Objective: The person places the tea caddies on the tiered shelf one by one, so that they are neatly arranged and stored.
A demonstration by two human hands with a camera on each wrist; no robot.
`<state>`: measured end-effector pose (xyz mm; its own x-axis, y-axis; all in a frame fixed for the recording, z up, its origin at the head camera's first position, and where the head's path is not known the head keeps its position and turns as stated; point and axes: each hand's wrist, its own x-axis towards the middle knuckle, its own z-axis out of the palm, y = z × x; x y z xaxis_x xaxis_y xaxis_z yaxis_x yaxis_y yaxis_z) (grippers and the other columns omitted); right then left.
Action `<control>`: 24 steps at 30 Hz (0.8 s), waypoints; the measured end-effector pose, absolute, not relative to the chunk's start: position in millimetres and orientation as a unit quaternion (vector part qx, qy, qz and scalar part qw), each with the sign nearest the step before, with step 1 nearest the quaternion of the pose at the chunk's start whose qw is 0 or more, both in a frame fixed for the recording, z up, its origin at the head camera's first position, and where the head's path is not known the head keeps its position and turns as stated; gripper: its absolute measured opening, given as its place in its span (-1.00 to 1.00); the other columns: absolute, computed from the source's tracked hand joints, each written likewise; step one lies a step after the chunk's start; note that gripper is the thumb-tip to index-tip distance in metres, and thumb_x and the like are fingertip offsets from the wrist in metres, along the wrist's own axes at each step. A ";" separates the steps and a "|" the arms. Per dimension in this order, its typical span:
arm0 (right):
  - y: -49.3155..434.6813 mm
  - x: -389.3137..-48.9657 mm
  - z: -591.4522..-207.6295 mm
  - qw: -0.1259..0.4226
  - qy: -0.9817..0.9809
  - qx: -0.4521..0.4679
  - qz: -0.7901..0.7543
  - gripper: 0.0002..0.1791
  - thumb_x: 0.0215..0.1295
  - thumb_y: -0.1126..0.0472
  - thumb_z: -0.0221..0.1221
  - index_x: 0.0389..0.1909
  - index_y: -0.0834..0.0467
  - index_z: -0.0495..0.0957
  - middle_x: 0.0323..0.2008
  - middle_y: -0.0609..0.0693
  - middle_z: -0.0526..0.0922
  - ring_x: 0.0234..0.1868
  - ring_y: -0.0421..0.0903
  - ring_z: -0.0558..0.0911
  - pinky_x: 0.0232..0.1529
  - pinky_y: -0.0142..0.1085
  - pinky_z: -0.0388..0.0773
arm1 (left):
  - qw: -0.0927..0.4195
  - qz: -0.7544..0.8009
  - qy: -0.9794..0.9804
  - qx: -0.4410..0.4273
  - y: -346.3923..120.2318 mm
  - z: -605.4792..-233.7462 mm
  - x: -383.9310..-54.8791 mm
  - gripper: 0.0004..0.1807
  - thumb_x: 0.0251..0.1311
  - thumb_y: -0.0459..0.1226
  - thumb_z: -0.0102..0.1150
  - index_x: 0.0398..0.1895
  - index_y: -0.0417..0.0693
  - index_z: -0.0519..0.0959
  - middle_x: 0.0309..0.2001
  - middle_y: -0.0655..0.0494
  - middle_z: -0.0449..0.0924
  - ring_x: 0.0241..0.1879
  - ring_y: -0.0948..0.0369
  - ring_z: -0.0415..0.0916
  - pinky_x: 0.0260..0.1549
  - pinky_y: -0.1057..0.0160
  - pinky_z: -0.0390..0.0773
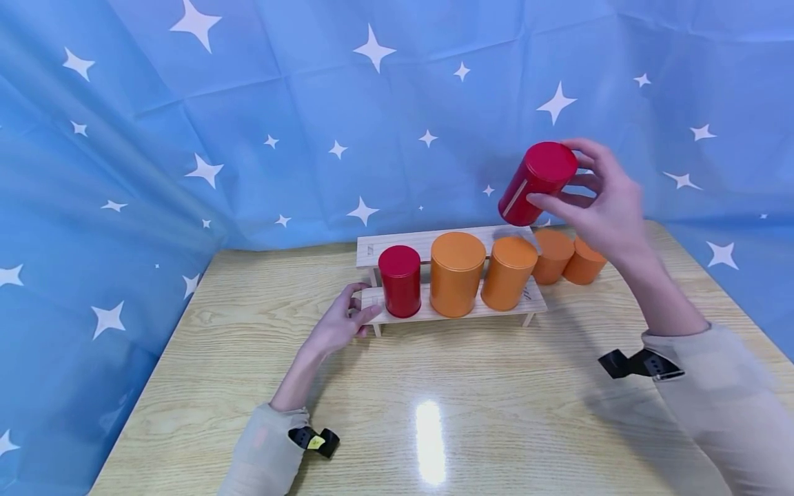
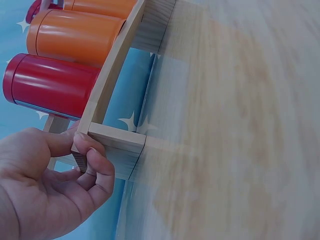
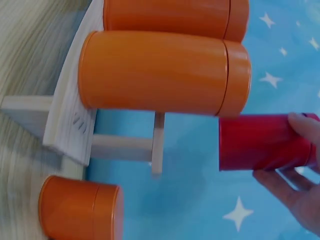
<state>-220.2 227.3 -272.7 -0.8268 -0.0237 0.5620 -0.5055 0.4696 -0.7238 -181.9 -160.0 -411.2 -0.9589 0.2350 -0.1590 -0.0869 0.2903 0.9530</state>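
My right hand grips a red canister by its sides, thumb in front and fingers behind. It hangs tilted above the right end of a two-step wooden rack. At the rack's left end, my left hand pinches the lower step's corner between thumb and curled fingers. Another red canister stands upright on that lower step, closest to the left hand. To its right are a large orange canister and a slightly smaller orange canister.
Right of the rack, two short orange canisters stand side by side on the wood-grain table. Behind the table hangs a blue cloth with white stars. Both wrists wear black straps over light sleeves.
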 end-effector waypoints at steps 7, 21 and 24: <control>206.8 -226.0 -269.5 0.235 -0.824 0.188 0.481 -0.16 0.11 0.36 0.47 0.41 -0.06 0.38 0.21 0.04 0.55 -0.06 -0.25 0.64 -0.18 -0.56 0.57 | 0.134 0.595 0.791 0.053 -160.2 -412.1 -182.3 -0.35 0.40 -0.27 0.23 0.45 -0.16 0.18 -0.32 -0.03 0.30 -0.57 0.14 0.44 -0.46 0.28 0.42; 164.9 -231.3 -266.8 0.184 -0.817 0.232 0.495 -0.20 0.17 0.35 0.43 0.41 0.01 0.32 0.19 0.02 0.54 0.01 -0.09 0.63 -0.09 -0.43 0.62 | 0.135 0.596 0.789 0.058 -160.5 -412.5 -182.1 -0.35 0.40 -0.26 0.23 0.44 -0.19 0.18 -0.32 -0.02 0.30 -0.56 0.12 0.43 -0.47 0.26 0.42; 156.6 -232.2 -267.3 0.173 -0.820 0.235 0.492 -0.18 0.17 0.34 0.43 0.43 0.02 0.30 0.20 0.02 0.54 0.03 -0.04 0.63 -0.08 -0.39 0.64 | 0.137 0.598 0.788 0.056 -160.4 -411.8 -181.9 -0.35 0.40 -0.27 0.23 0.44 -0.18 0.18 -0.32 -0.01 0.29 -0.56 0.12 0.43 -0.47 0.27 0.42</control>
